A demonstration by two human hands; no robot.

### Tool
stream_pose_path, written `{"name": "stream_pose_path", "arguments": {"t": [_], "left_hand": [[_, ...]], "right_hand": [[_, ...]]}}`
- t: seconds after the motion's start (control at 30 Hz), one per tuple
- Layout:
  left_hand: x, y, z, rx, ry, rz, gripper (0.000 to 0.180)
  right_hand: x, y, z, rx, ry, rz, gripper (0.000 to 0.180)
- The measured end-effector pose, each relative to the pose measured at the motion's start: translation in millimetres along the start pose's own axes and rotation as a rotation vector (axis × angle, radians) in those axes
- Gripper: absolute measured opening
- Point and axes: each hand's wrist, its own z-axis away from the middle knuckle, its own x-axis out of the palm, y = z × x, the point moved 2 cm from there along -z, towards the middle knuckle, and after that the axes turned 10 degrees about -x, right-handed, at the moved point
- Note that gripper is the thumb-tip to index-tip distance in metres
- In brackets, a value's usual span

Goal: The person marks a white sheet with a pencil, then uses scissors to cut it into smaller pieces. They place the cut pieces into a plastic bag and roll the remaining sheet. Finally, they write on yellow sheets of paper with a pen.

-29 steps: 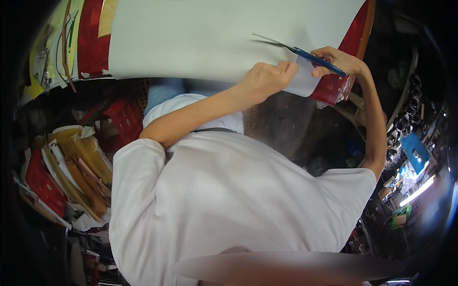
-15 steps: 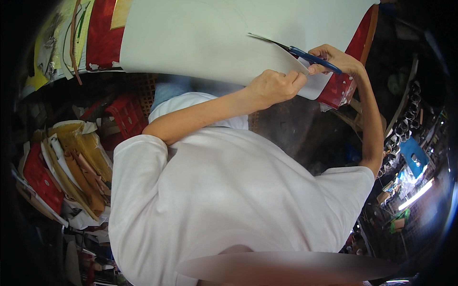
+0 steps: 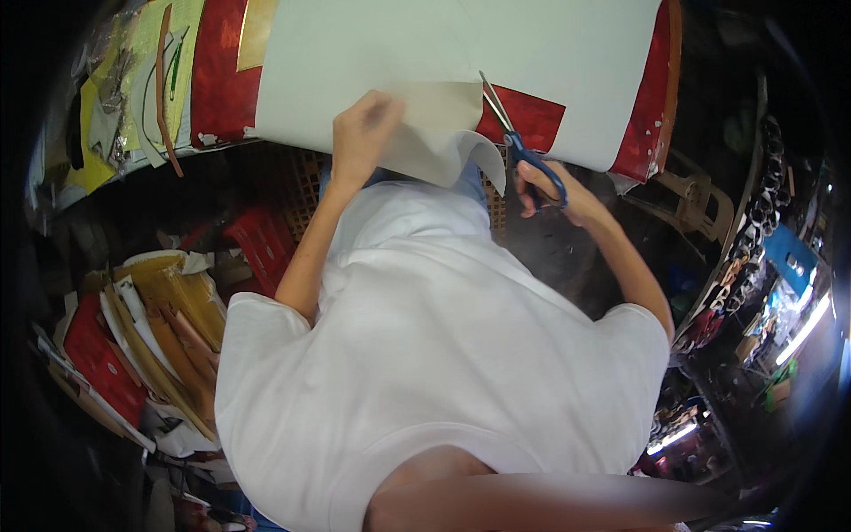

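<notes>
A large white sheet (image 3: 355, 49), smooth like vinyl or leather, covers most of the red worktable. Its near part has a cut section, a beige flap (image 3: 434, 106) turned back and curling over the table's near edge. My left hand (image 3: 362, 137), slightly blurred, is closed with curled fingers at the flap's left end. Blue-handled scissors (image 3: 523, 146) are in my right hand (image 3: 558, 191), fingers around the handles. Their blades point away from me, slightly apart, beside the cut edge. A red patch of tabletop (image 3: 527, 117) shows through the cut-out.
Yellow sheets, a brown strip (image 3: 162, 89) and a green pen (image 3: 175, 66) lie at the table's left end. A red crate (image 3: 261, 248) and stacked sheet material (image 3: 160, 328) stand at lower left. Cluttered shelving (image 3: 753, 257) lines the right side.
The scissors have swung from pointing left to pointing away from me, drawn back nearer. My left hand has moved left, the cut flap has been folded back, and red tabletop is exposed.
</notes>
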Motion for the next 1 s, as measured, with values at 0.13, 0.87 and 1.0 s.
{"name": "stream_pose_path", "arguments": {"t": [0.13,0.87,1.0], "left_hand": [[-18.9,-22.0,-14.9,0.116,-0.146,0.139,0.017],[-35.7,-35.7,-32.0,-0.102,-0.506,0.589,0.01],[-36.7,-34.1,-32.8,-0.054,-0.477,0.728,0.035]], "right_hand": [[38.6,12.7,-21.5,-0.083,0.11,-0.065,0.059],[105.8,-3.6,-65.9,-0.258,0.578,-0.371,0.05],[110.6,-3.5,-69.1,-0.301,0.58,-0.405,0.048]]}}
